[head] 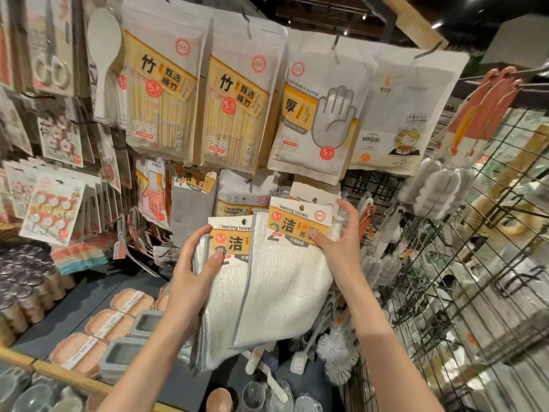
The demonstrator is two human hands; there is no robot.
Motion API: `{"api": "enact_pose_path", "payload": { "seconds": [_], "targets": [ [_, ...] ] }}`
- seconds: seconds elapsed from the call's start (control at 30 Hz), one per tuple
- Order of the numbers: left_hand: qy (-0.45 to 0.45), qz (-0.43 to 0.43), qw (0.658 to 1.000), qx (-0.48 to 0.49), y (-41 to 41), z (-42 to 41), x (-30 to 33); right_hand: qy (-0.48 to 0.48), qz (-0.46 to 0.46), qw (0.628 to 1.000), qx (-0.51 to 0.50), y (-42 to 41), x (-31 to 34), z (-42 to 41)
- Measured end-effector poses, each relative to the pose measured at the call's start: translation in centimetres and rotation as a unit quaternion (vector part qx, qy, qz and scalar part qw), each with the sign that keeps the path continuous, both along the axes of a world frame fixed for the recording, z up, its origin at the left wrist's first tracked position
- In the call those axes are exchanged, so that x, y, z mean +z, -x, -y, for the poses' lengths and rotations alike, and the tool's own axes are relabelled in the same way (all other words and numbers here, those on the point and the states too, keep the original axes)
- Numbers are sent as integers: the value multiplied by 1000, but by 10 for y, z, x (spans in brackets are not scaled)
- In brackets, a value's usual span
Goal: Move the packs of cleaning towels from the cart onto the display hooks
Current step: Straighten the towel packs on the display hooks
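My left hand grips a stack of white cleaning-towel packs with orange header cards, thumb on the front card. My right hand holds one more cleaning-towel pack by its header card, raised in front of the display. Just behind it another towel pack's card hangs on the rack; its hook is hidden. The cart is out of view.
Bags of bamboo chopsticks, disposable gloves and sponges hang above and behind. A wire grid panel with brushes stands at the right. A dark shelf below holds orange scrubbers and grey trays.
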State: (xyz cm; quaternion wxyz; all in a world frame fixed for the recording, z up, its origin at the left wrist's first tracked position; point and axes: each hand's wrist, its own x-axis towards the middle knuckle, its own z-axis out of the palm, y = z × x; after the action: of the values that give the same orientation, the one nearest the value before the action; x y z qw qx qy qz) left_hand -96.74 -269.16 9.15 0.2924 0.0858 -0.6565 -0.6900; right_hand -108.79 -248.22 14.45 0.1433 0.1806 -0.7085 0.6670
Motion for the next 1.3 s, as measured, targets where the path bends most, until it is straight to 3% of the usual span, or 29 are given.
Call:
{"api": "enact_pose_path", "payload": {
  "seconds": [0.17, 0.37, 1.03, 1.3],
  "targets": [
    [5, 9, 1000, 4, 7, 0, -1, -55, 2, 998, -35, 17, 1, -2],
    [9, 3, 1000, 8, 11, 6, -4, -47, 9, 995, -86, 35, -4, -9],
    [-17, 1, 1000, 19, 16, 20, -12, -163, 8, 969, -183, 83, -18, 9],
    [-4, 33, 999, 15, 15, 19, -11, -141, 27, 969, -201, 83, -17, 12]
  ]
}}
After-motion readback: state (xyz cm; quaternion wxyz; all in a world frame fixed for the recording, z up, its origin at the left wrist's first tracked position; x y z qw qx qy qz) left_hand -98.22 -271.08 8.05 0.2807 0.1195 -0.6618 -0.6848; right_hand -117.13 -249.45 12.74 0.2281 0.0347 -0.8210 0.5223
